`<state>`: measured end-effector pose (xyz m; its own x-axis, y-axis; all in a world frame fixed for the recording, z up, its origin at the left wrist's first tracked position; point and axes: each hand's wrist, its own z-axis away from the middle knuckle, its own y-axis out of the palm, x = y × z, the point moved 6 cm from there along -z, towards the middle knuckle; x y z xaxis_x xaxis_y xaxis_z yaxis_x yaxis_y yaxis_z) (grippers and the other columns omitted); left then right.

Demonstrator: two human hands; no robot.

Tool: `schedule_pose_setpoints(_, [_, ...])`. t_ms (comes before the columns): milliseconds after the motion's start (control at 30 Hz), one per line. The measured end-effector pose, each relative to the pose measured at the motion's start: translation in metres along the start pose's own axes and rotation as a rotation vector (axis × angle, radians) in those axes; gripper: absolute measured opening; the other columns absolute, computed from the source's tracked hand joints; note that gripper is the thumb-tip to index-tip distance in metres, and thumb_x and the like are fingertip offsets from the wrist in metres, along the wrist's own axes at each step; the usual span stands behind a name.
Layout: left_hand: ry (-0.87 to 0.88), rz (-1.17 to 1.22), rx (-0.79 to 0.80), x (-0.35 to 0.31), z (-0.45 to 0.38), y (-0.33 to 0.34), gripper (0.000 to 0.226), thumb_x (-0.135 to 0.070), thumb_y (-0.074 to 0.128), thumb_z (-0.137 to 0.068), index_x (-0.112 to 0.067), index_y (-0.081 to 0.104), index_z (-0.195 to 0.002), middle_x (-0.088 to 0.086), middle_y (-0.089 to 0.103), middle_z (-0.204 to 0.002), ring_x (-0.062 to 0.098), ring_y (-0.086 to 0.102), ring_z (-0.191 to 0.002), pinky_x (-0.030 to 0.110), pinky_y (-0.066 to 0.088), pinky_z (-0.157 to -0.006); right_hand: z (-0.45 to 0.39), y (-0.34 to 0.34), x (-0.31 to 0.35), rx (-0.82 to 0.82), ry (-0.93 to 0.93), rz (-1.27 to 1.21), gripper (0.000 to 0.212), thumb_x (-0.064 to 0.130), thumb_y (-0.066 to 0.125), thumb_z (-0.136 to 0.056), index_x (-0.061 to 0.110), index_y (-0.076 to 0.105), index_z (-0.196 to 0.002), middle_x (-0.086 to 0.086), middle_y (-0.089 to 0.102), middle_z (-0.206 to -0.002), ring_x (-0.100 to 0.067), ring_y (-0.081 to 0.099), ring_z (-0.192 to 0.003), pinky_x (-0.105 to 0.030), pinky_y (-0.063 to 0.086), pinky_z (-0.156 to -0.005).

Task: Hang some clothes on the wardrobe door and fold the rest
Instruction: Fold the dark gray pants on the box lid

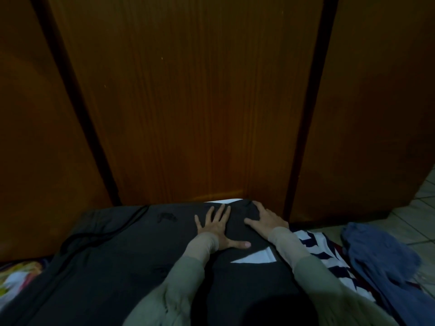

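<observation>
Wardrobe doors [188, 102] fill most of the view: brown wood with vertical grain, three panels visible, two dark vertical gaps between them. All hang closed as far as the frame shows, no clothing on them.

Dark grey garment [113, 267] is next in size, one piece, spread flat at the foot of the wardrobe, its far edge right up against the middle panel. Thick fabric, one black drawstring [98, 236] looping across the left part, two white triangular patches showing: one at the far edge, one near the right forearm. What it lies on can't be seen.

One blue garment [381, 260] sits crumpled at right, partly on pale tiled floor [421, 222]. One white garment with dark navy marks [329, 255] lies between the blue one and the grey one, partly under the right sleeve. One colourful patterned cloth [18, 276] at lower left corner, blurred.

Two hands, both in grey-green long sleeves. Left hand [217, 228] flat, fingers splayed straight, palm pressing the grey garment. Right hand [266, 220] just beside it, also palm-down on the garment near its far edge, fingers spread and slightly bent. Neither grasps anything.
</observation>
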<state>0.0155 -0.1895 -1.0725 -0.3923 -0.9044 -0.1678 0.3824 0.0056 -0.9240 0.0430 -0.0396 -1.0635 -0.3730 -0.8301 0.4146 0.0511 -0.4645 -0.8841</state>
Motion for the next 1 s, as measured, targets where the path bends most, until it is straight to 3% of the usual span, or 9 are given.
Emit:
schedule_pose_setpoints(67, [0.004,0.011,-0.036,0.003,0.000,0.001,0.112,-0.081,0.047,-0.070,-0.031,-0.018,-0.147,-0.012,-0.024,-0.154,0.018,-0.023,-0.142,0.058,-0.015,-0.110,0.003,0.002,-0.005,0.008,0.044,-0.024,0.064,0.057,0.039,-0.092,0.037,0.015,-0.147,-0.008,0.043,-0.142,-0.029,0.046,-0.125,-0.037,0.039,-0.095])
schedule_pose_setpoints(133, [0.032,0.039,-0.082,0.011,0.002,0.000,0.096,-0.076,0.038,-0.080,-0.032,-0.012,-0.148,-0.011,-0.020,-0.155,0.015,-0.019,-0.143,0.052,-0.015,-0.112,0.007,0.000,-0.004,-0.034,0.064,0.041,0.062,0.056,0.033,-0.095,0.033,0.014,-0.149,-0.006,0.038,-0.146,-0.028,0.041,-0.130,-0.040,0.036,-0.101])
schedule_pose_setpoints(267, [0.026,0.033,-0.127,0.047,0.016,0.000,0.065,-0.060,0.022,-0.095,-0.037,-0.008,-0.148,-0.010,-0.019,-0.156,0.010,-0.017,-0.144,0.052,-0.015,-0.112,0.023,-0.005,0.017,-0.093,-0.110,0.392,0.057,0.041,0.023,-0.101,0.027,-0.002,-0.151,0.000,-0.003,-0.159,-0.019,0.003,-0.146,-0.054,0.009,-0.115])
schedule_pose_setpoints(400, [-0.112,-0.003,-0.128,0.102,0.046,0.001,0.061,-0.057,0.018,-0.097,-0.039,-0.012,-0.147,-0.009,-0.023,-0.155,0.012,-0.019,-0.143,0.059,-0.013,-0.109,0.042,0.017,0.027,0.020,-0.229,0.503,0.057,0.049,0.018,-0.100,0.032,-0.004,-0.150,0.002,-0.014,-0.158,-0.021,-0.015,-0.145,-0.058,-0.003,-0.112])
schedule_pose_setpoints(633, [-0.252,0.007,-0.094,0.174,0.101,0.005,0.060,-0.056,0.018,-0.097,-0.038,-0.011,-0.147,-0.007,-0.019,-0.156,0.015,-0.013,-0.145,0.053,-0.006,-0.114,0.069,0.029,0.049,0.193,-0.277,0.478,0.066,0.063,0.018,-0.094,0.033,0.001,-0.150,0.003,-0.009,-0.159,-0.017,-0.009,-0.146,-0.062,-0.013,-0.108])
schedule_pose_setpoints(800, [-0.227,-0.031,-0.121,0.177,0.136,0.015,0.059,-0.052,0.012,-0.099,-0.031,-0.016,-0.147,-0.002,-0.017,-0.157,0.014,-0.014,-0.145,0.048,-0.008,-0.116,0.105,0.055,0.080,0.289,-0.401,0.428,0.062,0.061,0.018,-0.095,0.037,0.000,-0.149,0.001,-0.014,-0.158,-0.018,-0.012,-0.145,-0.058,-0.012,-0.112])
schedule_pose_setpoints(867, [-0.191,0.004,-0.141,0.173,0.149,0.020,0.067,-0.065,0.007,-0.092,-0.034,-0.015,-0.146,-0.005,-0.016,-0.157,0.013,-0.015,-0.144,0.049,-0.011,-0.115,0.117,0.067,0.088,0.282,-0.444,0.434,0.060,0.060,0.016,-0.096,0.039,-0.003,-0.149,0.002,-0.017,-0.157,-0.017,-0.014,-0.145,-0.057,-0.013,-0.112])
schedule_pose_setpoints(933, [-0.153,0.057,-0.144,0.170,0.163,0.023,0.104,-0.094,-0.008,-0.057,-0.039,-0.013,-0.146,-0.009,-0.015,-0.157,0.011,-0.014,-0.144,0.049,-0.013,-0.113,0.128,0.076,0.095,0.247,-0.488,0.422,0.061,0.058,0.017,-0.096,0.038,-0.008,-0.148,0.003,-0.016,-0.158,-0.015,-0.013,-0.145,-0.056,-0.012,-0.111])
schedule_pose_setpoints(1000, [-0.152,0.055,-0.133,0.173,0.175,0.027,0.136,-0.100,-0.015,-0.023,-0.040,-0.013,-0.145,-0.010,-0.015,-0.157,0.011,-0.014,-0.144,0.050,-0.014,-0.112,0.136,0.082,0.101,0.209,-0.528,0.409,0.064,0.059,0.019,-0.096,0.037,-0.011,-0.147,0.003,-0.013,-0.158,-0.014,-0.011,-0.145,-0.056,-0.012,-0.111])
